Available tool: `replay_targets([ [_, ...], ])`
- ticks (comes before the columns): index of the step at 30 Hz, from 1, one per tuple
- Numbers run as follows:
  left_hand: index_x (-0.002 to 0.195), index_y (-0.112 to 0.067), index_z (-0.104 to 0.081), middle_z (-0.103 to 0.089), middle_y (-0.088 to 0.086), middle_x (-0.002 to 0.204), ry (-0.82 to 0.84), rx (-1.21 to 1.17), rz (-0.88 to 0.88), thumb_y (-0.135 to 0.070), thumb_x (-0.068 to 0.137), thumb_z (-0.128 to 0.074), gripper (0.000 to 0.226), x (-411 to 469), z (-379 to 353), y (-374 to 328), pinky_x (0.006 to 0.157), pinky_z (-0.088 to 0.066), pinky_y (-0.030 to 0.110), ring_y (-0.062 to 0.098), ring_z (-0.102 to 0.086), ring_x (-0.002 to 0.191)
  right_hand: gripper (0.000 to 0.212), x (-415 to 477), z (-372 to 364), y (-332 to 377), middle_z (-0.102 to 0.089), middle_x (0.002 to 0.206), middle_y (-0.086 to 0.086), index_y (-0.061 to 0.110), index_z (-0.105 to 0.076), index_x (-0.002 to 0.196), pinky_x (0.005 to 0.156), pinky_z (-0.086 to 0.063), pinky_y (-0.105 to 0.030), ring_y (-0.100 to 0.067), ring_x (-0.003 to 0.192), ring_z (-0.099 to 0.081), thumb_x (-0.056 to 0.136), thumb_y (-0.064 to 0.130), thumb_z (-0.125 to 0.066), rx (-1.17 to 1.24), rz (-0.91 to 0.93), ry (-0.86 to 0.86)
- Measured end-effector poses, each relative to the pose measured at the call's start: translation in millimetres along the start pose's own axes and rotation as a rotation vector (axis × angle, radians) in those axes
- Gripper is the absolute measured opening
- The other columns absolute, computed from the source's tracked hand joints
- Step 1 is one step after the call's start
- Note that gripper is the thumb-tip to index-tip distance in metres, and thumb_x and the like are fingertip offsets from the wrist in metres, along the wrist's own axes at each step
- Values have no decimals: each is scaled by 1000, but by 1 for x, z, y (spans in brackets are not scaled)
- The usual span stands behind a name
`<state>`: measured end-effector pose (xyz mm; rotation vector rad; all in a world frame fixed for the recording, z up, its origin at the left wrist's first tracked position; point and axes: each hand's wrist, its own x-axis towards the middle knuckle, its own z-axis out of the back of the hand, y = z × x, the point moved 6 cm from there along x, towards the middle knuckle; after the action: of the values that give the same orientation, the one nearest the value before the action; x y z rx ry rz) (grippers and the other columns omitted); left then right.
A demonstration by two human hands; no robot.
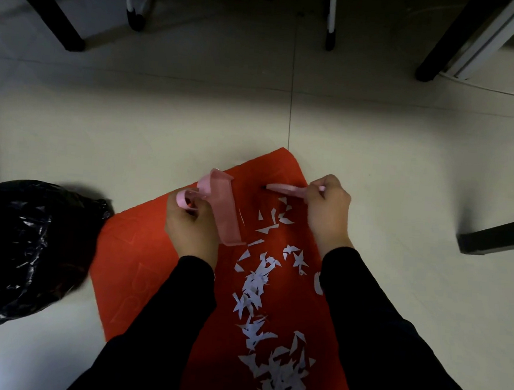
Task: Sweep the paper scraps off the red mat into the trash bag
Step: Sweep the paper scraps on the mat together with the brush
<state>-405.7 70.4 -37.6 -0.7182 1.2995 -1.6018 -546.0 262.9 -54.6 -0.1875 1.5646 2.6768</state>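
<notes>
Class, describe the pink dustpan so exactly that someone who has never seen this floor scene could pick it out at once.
Start at the red mat on the pale tiled floor, right of the black trash bag. At its far end the left hand holds the pink dustpan by a looped handle. It is the broad pink tray, unlike the slim pink brush in the right hand and the white paper scraps.
</notes>
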Motion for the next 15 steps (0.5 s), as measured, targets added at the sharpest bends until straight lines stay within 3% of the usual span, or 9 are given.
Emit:
replay_targets([
  [4,77,-27,-48,-50,-11,69,-8,5,-10,-2,90,-46,28,1,2,-2,52,-37,5,-9,-48,52,11,6,-3,3,-50,71,1,8,-50,84,40,-33,-9,-10,52,-42,94,7,-43,-9,9,10],
  [8,86,-17,-51,-50,-11,70,-12,-1,-5,-3,91,-46,16,-1,3,-1,52,-37,4,0,-48,59,10,-4,-12,-4,-46,70,3,8,-48,86,42,-33,-12,-9,53,-41,94,6,-42,-96,-8,94],
  [11,86,-17,-51,-50,-11,70,-8,-4,-1,-4,92,-46,15,-2,4,0,52,-38,4,-5,-49,56,11,-9,-10,-4,-48,70,2,7,-50,86,46,-31,-19,-10,53,-43,92,5,-41,-115,-7,94],
  [15,87,-16,-52,-51,-11,71,-10,-12,-1,-5,92,-46,14,-1,6,-1,52,-38,4,-2,-49,58,12,-5,0,6,-47,70,4,6,-51,84,44,-33,-14,-9,55,-44,92,4,-42,-58,11,13],
])
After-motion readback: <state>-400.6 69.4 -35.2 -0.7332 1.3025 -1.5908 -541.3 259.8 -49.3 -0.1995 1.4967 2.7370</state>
